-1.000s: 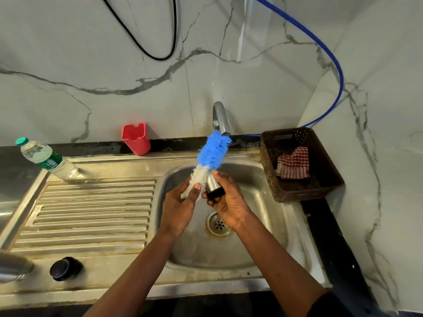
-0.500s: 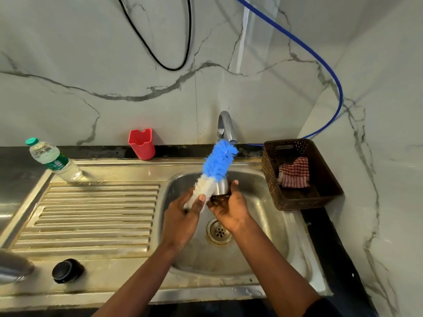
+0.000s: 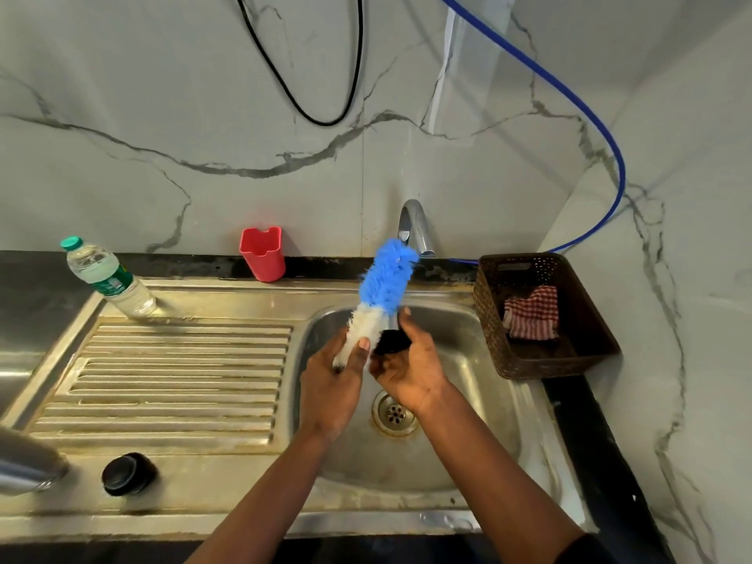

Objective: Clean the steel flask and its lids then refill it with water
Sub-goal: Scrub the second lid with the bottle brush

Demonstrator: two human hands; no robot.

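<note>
**A:** Where are the hands?

**B:** Both are over the sink basin (image 3: pixel 484 372), just above the drain (image 3: pixel 394 413). The left hand (image 3: pixel 331 384) has its grip curled round the lower end of the bottle brush (image 3: pixel 384 287), thumb laid across the white bristles. The blue head points to one o'clock, toward the tap (image 3: pixel 415 225).

**A:** And the right?

**B:** The right hand (image 3: pixel 411 368) has its grip wrapped round a small lid (image 3: pixel 391 343) from below. The lid is black with a steel part. The white bristles sit at the lid's ten o'clock, right beside it. I cannot tell whether they touch.

**A:** Where is the flask?

**B:** The steel flask (image 3: pixel 24 468) lies at eight o'clock of the basin, on the sink's front surface. The frame edge cuts it off, so only one end shows. A second black lid (image 3: pixel 128 474) rests at the flask's three o'clock, near it but apart.

**A:** Anything else?

**B:** A water bottle (image 3: pixel 108 278) with a green cap stands at the ten o'clock corner of the draining board (image 3: pixel 175 376). A red cup (image 3: pixel 262 252) sits against the wall at eleven o'clock of the basin. A brown basket (image 3: pixel 590 319) sits at the basin's three o'clock with a red-checked cloth (image 3: pixel 531 313) inside.
</note>
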